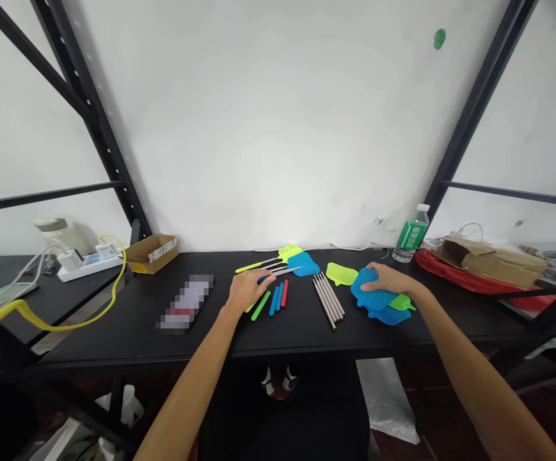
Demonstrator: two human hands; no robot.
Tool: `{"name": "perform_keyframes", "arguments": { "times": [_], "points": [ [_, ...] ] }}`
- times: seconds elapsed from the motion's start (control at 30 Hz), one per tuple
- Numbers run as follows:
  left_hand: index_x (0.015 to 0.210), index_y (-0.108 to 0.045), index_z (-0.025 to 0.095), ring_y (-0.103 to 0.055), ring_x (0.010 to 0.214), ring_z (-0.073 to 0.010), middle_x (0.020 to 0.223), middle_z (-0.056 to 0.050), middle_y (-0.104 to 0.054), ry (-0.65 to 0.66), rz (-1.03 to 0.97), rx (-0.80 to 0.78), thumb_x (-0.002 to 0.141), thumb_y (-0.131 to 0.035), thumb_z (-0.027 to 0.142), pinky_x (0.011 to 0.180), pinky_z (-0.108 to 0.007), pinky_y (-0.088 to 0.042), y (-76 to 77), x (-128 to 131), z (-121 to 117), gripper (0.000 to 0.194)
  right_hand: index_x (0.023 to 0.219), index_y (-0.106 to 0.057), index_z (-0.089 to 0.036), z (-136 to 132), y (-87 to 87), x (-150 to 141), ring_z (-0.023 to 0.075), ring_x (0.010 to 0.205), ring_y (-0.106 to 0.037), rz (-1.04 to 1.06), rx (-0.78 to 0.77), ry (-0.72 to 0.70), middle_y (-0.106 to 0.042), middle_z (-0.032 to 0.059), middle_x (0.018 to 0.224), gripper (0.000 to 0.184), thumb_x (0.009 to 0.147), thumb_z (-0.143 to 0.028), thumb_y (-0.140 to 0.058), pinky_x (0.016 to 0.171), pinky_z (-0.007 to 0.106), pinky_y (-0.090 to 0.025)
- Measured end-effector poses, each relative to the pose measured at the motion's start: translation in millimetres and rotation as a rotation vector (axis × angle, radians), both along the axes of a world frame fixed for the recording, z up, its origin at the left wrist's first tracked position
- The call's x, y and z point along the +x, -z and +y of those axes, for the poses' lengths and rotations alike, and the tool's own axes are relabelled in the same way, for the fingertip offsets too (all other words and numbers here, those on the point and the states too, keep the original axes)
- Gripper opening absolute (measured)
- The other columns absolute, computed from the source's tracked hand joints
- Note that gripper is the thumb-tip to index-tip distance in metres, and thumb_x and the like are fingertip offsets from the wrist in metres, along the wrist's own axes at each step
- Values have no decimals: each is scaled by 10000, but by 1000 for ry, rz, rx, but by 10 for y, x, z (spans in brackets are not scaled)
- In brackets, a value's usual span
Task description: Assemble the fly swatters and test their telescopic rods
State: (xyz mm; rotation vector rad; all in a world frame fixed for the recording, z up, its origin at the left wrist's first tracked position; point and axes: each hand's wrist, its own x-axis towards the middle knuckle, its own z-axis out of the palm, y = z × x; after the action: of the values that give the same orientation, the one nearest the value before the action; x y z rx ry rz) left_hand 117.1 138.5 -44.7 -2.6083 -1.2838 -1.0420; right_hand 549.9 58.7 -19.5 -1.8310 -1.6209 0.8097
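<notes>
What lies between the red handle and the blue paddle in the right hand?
In the head view, silvery rods lie between the red handle and the blue paddle in the right hand, with a yellow-green mesh paddle farther back.

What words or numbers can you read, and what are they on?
None clearly.
Water bottle: white characters on its green label, too blurred to read.
Cardboard box: print on its white sticker, too small.
Flat slab: pixelated, nothing readable.
</notes>
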Motion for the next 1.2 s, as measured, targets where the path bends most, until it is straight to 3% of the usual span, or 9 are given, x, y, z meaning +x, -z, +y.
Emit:
{"name": "perform_keyframes", "arguments": {
  "times": [0.13, 0.3, 0.4, 0.5, 0.63, 0.73, 1.2],
  "points": [
    [1034, -741, 289, -681, 1019, -190, 1095, 22, -743, 12, -2, 11, 951, -433, 555, 779, -257, -489, 7, -11, 9, 415, 1174, -565, -205, -9, -139, -126, 298, 854, -706, 294, 61, 74, -707, 135, 1053, 717, 588, -480, -875, 670, 387, -604],
    [1050, -738, 284, -690, 984, -190, 1092, 9, -744, -6, 3, 13, 954, -421, 555, 737, -253, -493, -4, -7, 4, 428, 1149, -588, -233, 267, -250, -622, 275, 892, -709, 579, 333, 95, -717, 93, 1047, 627, 629, -457, -857, 745, 390, -617],
    [1045, -739, 278, -692, 968, -194, 1095, -3, -743, -8, 17, 17, 956, -411, 558, 721, -252, -493, -16, -3, -6, 441, 1101, -587, -250, 560, -186, -1000, 272, 859, -711, 644, 426, 113, -723, 61, 972, 597, 614, -469, -855, 727, 400, -617],
    [1032, -740, 276, -688, 987, -195, 1087, -5, -745, -1, 23, 30, 962, -405, 548, 733, -252, -496, -20, -4, -14, 437, 1064, -579, -236, 819, -18, -1298, 268, 880, -702, 715, 500, 140, -715, 60, 970, 557, 633, -493, -821, 743, 390, -603],
    [1041, -738, 282, -689, 996, -195, 1092, 0, -744, 7, 31, 35, 964, -408, 539, 740, -256, -504, -14, -1, -16, 425, 1091, -576, -229, 965, 238, -1422, 285, 940, -673, 554, 627, 297, -687, 77, 1030, 580, 646, -549, -766, 776, 403, -570],
    [1048, -738, 290, -685, 1021, -199, 1099, 3, -743, -18, 16, 38, 956, -427, 543, 760, -258, -511, -8, -1, -6, 412, 1099, -583, -237, 948, 342, -1363, 285, 950, -655, 419, 668, 324, -677, 67, 1024, 564, 662, -562, -731, 804, 405, -543],
    [1053, -745, 297, -684, 1035, -196, 1104, 5, -742, -42, -5, 36, 947, -441, 541, 795, -255, -535, -17, -6, 11, 404, 1068, -595, -239, 814, 291, -1431, 260, 864, -651, 394, 632, 162, -681, 43, 957, 523, 672, -559, -714, 715, 363, -535]
  ]
}}
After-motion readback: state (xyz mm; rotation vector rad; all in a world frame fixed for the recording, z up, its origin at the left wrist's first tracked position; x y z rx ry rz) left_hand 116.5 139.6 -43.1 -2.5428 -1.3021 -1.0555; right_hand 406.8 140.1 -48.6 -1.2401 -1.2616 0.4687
